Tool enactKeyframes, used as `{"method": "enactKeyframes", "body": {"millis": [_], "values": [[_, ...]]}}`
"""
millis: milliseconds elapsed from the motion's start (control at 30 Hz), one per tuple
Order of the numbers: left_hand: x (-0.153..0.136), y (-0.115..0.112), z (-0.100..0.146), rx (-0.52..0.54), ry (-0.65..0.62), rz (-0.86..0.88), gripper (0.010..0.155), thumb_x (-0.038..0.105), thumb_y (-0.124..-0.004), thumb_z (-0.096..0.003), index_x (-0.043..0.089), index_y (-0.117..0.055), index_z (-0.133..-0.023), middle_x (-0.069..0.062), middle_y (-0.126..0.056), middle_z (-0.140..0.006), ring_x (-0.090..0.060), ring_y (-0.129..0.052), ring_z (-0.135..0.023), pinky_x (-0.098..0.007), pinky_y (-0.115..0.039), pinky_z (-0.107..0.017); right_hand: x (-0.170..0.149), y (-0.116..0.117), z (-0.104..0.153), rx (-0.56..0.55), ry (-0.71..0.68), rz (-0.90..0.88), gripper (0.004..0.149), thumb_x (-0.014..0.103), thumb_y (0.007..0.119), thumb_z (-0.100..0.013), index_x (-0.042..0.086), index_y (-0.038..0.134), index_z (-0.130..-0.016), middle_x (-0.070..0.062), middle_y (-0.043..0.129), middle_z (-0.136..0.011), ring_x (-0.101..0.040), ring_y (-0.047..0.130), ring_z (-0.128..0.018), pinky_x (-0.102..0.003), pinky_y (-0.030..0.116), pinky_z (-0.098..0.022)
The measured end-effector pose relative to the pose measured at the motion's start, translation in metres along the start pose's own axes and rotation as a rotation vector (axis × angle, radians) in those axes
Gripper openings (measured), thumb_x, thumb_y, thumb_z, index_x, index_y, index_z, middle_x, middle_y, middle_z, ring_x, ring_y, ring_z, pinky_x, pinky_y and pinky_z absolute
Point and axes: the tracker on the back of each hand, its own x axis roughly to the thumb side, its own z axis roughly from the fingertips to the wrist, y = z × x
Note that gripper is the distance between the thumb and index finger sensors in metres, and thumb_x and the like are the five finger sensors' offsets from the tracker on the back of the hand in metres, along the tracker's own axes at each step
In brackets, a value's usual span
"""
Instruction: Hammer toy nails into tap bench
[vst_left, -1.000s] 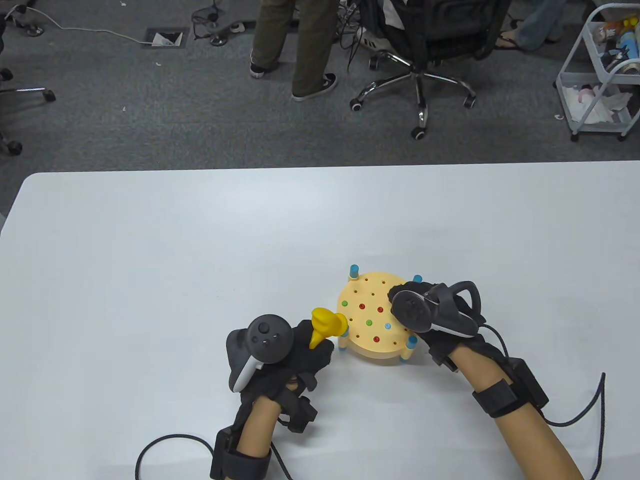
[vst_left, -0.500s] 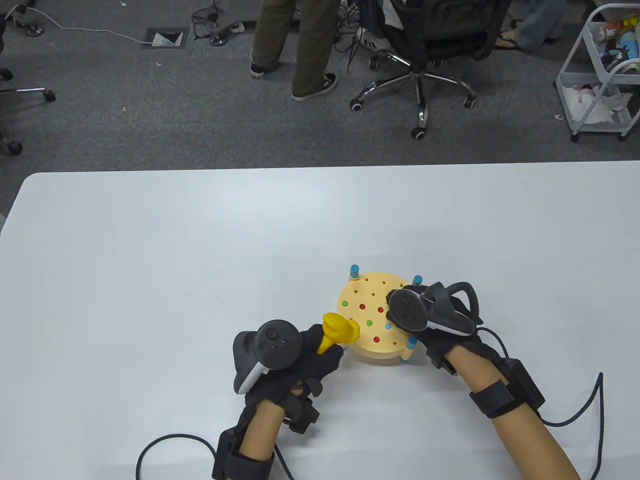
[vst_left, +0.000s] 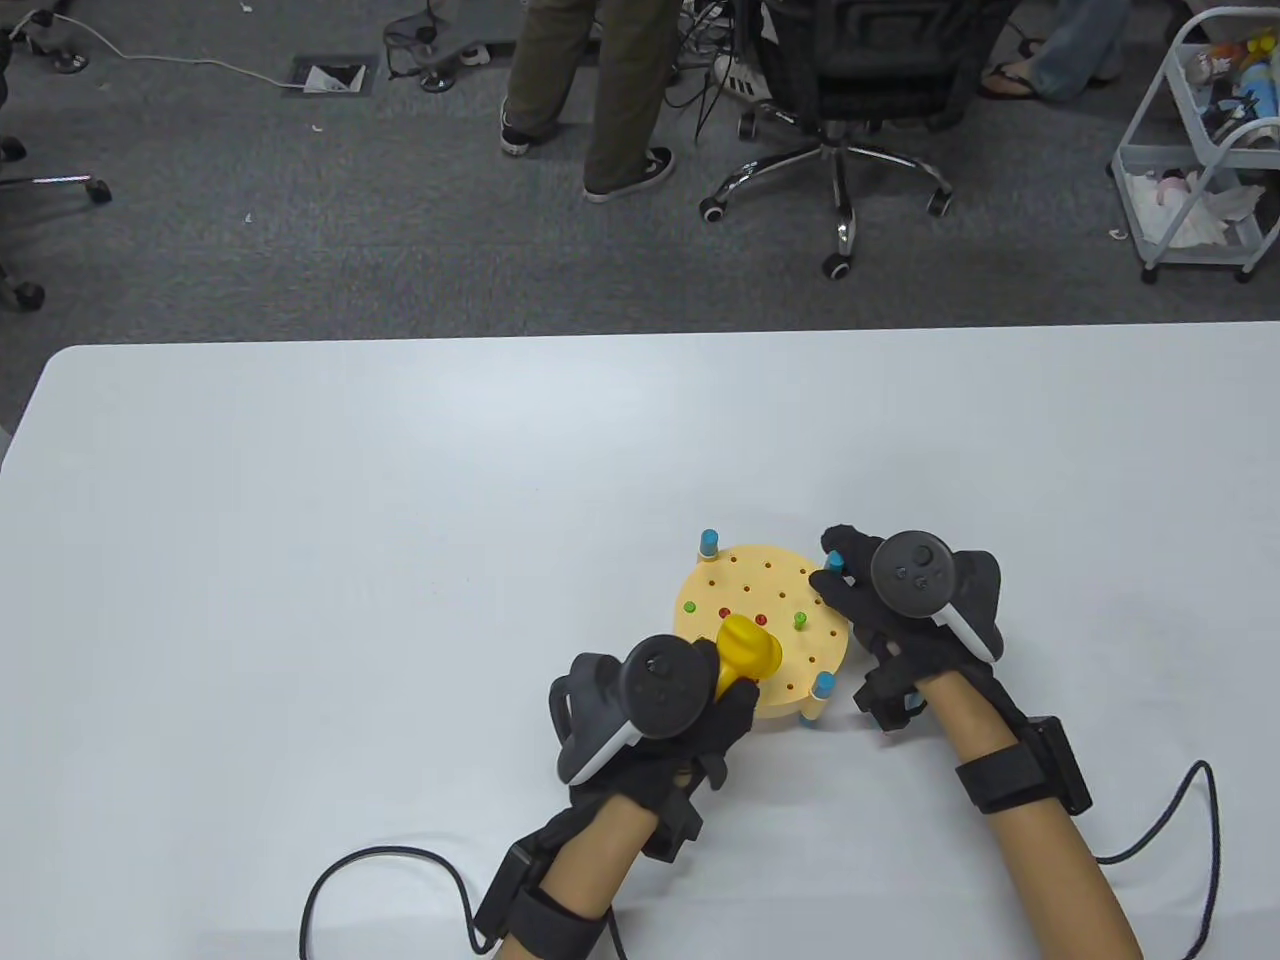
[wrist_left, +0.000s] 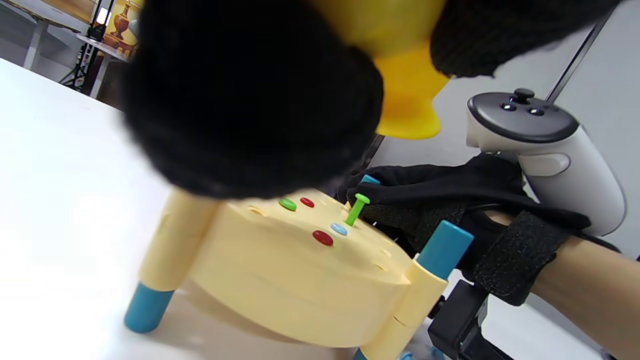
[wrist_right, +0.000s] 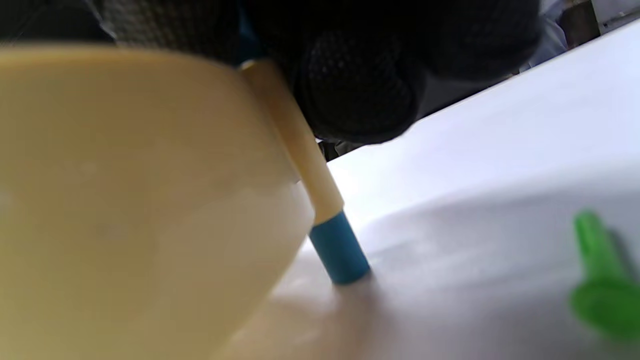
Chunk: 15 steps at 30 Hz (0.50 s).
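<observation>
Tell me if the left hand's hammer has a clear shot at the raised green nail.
Probably yes: the hammer hangs over the bench, and the right hand holds its edge beside the green nail.

I'm swinging the yellow hammer (vst_left: 746, 650) in my left hand (vst_left: 665, 725) from the bench's (vst_left: 790, 700) 9 o'clock edge over its top, while my right hand (vst_left: 905, 620) is sliding off to 3 o'clock, uncovering a raised green nail (vst_left: 800, 620).
</observation>
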Motion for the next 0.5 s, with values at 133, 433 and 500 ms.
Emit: {"method": "enactKeyframes", "body": {"millis": [133, 433, 500], "values": [[0.032, -0.003, -0.026, -0.018, 0.058, -0.164, 0.064, 0.054, -0.075, -0.0395, 0.006, -0.078, -0.081, -0.013, -0.102, -0.043, -0.023, -0.104, -0.008, -0.027, -0.081, 0.002, -0.003, 0.004, -0.001, 0.005, -0.005, -0.017, 0.058, 0.046, 0.072, -0.042, 0.018, 0.072, -0.092, -0.011, 0.087, -0.082, -0.018, 0.095, -0.046, -0.033, 0.082, -0.035], [0.053, -0.029, -0.054, -0.036, 0.179, -0.389, 0.064, 0.055, -0.071, -0.0386, 0.008, -0.077, -0.081, -0.012, -0.101, -0.043, -0.021, -0.105, -0.009, -0.027, -0.082, 0.001, -0.002, 0.005, 0.0, -0.003, -0.008, -0.009, 0.057, 0.046, 0.071, -0.042, 0.018, 0.072, -0.092, -0.012, 0.087, -0.081, -0.017, 0.096, -0.045, -0.033, 0.083, -0.034], [0.051, -0.02, -0.052, 0.087, 0.166, -0.247, 0.064, 0.053, -0.073, -0.039, 0.005, -0.078, -0.081, -0.015, -0.101, -0.044, -0.025, -0.104, -0.009, -0.029, -0.081, 0.001, -0.002, 0.006, 0.0, -0.003, -0.007, -0.009, 0.058, 0.046, 0.071, -0.042, 0.018, 0.072, -0.092, -0.012, 0.087, -0.081, -0.017, 0.096, -0.045, -0.033, 0.083, -0.034]]}}
